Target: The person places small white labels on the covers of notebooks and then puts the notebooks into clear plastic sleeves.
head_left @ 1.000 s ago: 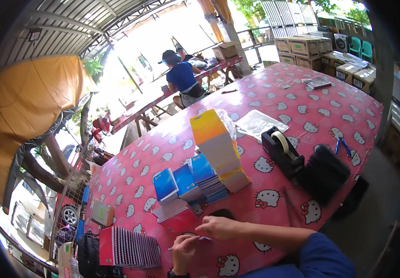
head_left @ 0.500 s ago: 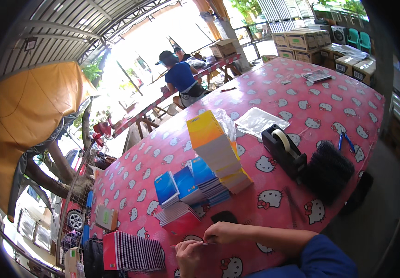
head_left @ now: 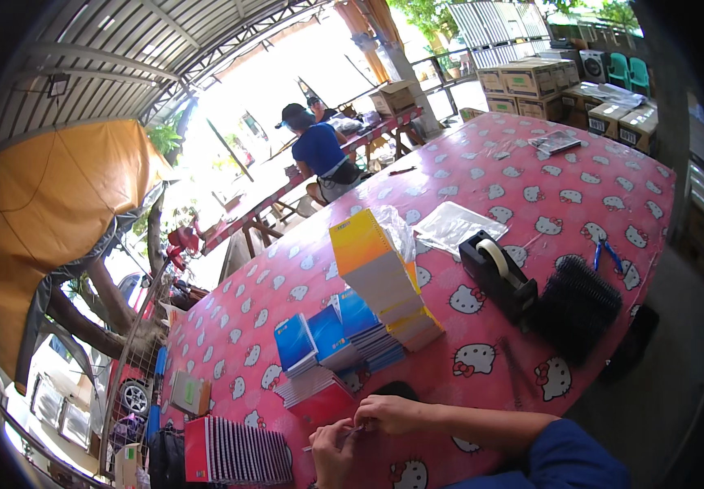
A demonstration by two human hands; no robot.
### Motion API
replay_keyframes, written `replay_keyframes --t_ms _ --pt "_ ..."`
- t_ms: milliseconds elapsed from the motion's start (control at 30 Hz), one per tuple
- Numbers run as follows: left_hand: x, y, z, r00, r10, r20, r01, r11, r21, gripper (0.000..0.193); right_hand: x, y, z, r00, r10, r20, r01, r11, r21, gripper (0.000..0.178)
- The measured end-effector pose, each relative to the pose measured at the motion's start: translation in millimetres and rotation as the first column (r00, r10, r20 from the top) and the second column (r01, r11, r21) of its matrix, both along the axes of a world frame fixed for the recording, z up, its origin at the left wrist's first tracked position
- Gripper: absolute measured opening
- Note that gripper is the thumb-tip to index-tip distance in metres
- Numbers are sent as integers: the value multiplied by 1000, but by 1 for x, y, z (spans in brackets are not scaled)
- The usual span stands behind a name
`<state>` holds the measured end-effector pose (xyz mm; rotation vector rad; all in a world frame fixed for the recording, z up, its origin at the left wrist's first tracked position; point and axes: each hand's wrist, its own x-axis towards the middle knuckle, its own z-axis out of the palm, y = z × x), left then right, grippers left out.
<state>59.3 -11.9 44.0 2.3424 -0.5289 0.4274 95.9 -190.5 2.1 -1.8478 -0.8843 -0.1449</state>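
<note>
l hand [head_left: 333,455] & r hand [head_left: 391,413] pinched a small thin thing [head_left: 356,429] nr the red books [head_left: 326,403] on the pink table [head_left: 433,371].

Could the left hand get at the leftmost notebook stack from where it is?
Likely yes: the notebook stack stands just left of the left hand, only bare table between them, though the hand seems to pinch a thin thing.

Tape dispenser [head_left: 500,281] right of notebook stacks [head_left: 380,281] on the table [head_left: 551,253]
</note>
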Motion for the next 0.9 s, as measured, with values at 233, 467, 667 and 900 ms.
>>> replay_keyframes --t_ms 233,467,667,900 --pt "4 12 -9 998 -56 14 56 998 35 20 0 -3 7 1000 30 3 -30 999 26 12" --pt "-5 3 -6 988 -68 140 52 992 113 18 -8 -4 11 987 -33 -156 28 999 -36 12" --pt "-4 12 -43 939 -3 344 -20 998 63 23 -14 4 10 991 -122 -49 122 992 -1 12" --pt "1 2 -29 953 -10 302 5 1000 18 27 -13 -7 24 969 -62 -240 47 997 -69 20"
